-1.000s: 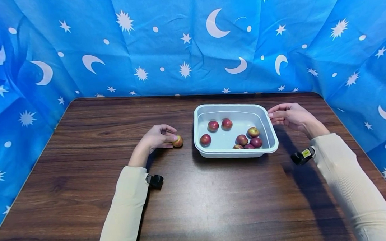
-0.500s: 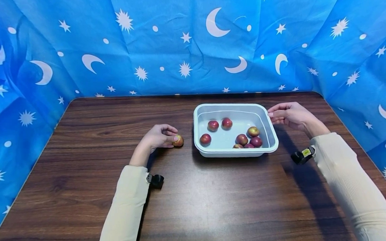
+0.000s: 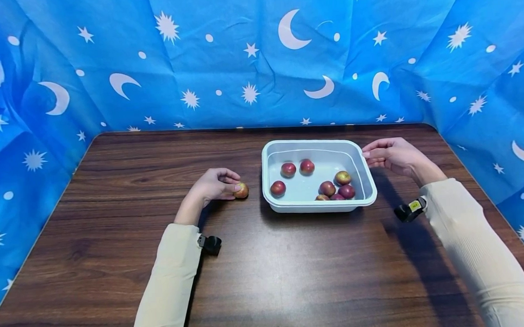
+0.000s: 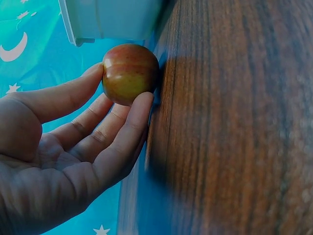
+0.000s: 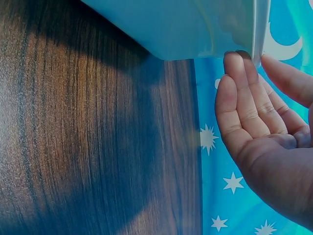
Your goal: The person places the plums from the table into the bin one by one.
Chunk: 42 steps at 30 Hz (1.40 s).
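My left hand (image 3: 212, 186) pinches a red and yellow-green plum (image 3: 242, 190) between thumb and fingertips, on or just above the table left of a white plastic tub (image 3: 310, 207). The left wrist view shows that plum (image 4: 131, 78) held at the fingertips, with a corner of the tub (image 4: 115, 22) beyond it. Over at the tub's right end, my right hand (image 3: 398, 158) pinches the rim with thumb and fingers. Up close in the right wrist view, its fingers (image 5: 247, 105) lie under the rim against the outer wall, the thumb on the other side.
Several plums lie in the tub: two red plums (image 3: 297, 168) towards the back, one red plum (image 3: 278, 188) at the left, and a cluster of plums (image 3: 345, 192) at the front right. A dark wood table (image 3: 266, 270) carries everything, with a blue star-and-moon cloth (image 3: 222, 53) behind.
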Available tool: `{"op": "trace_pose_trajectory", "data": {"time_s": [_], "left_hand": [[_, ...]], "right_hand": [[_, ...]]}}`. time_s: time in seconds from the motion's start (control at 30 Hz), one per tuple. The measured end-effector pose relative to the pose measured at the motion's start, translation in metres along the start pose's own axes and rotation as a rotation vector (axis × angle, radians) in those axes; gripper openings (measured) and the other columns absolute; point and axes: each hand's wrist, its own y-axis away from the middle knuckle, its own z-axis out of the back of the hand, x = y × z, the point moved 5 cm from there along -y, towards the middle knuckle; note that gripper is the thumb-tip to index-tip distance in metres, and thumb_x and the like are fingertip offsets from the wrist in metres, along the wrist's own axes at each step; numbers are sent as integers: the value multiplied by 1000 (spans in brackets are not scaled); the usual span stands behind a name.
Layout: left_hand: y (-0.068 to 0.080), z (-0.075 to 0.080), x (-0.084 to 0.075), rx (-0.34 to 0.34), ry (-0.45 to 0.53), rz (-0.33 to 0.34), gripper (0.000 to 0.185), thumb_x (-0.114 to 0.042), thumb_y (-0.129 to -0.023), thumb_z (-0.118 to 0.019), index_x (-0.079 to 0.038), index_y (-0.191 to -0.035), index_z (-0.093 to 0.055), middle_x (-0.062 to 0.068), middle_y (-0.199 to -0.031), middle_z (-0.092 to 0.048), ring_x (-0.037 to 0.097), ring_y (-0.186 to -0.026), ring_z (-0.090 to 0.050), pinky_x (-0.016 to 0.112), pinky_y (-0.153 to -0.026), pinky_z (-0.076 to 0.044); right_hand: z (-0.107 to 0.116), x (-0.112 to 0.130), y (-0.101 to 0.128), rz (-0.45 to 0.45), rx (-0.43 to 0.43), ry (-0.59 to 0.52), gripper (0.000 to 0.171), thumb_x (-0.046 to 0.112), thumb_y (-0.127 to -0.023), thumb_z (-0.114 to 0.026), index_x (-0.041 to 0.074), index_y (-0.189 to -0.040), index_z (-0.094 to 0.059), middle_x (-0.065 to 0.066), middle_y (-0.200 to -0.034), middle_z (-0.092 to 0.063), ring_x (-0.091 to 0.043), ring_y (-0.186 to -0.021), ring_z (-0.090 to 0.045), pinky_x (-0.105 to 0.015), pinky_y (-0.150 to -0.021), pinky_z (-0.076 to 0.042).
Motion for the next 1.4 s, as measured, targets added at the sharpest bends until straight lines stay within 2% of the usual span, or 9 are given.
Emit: {"op": "trace_pose_trajectory", "data": {"time_s": [0.33,0.73,1.03,1.17,1.4], "left_hand": [[0,2,0,-7,32,9,33,6,-85,-59,10,-116,-48,12,-97,-54,17,-81,-59,38,-79,-53],[1,9,-3,-31,34,-6,34,5,-85,-59,10,-118,-48,13,-97,-55,18,-83,-59,36,-77,-53],[5,18,-9,-52,40,4,37,2,-87,-58,9,-122,-46,17,-105,-52,21,-87,-58,39,-82,-51],[6,22,-13,-64,47,-3,36,2,-87,-58,8,-121,-46,17,-106,-52,22,-87,-59,40,-82,-51],[7,26,-22,-71,48,-24,40,2,-88,-57,9,-124,-43,19,-111,-50,29,-98,-55,40,-83,-50]], "right_hand": [[-1,0,-1,15,46,-57,10,0,-88,-57,4,-89,-67,-7,-83,-67,-18,-72,-65,-32,-71,-55],[0,0,0,-13,4,-4,10,2,-89,-57,6,-89,-66,-6,-81,-66,-17,-70,-63,-33,-73,-54],[0,0,1,-10,-19,23,9,4,-88,-59,7,-89,-67,-5,-83,-66,-17,-72,-64,-32,-73,-54],[0,0,1,-4,-3,2,10,3,-88,-58,6,-90,-67,-5,-83,-66,-18,-73,-64,-32,-73,-55],[0,0,0,7,8,-12,11,2,-89,-57,6,-88,-67,-6,-82,-66,-17,-72,-64,-32,-71,-55]]}}
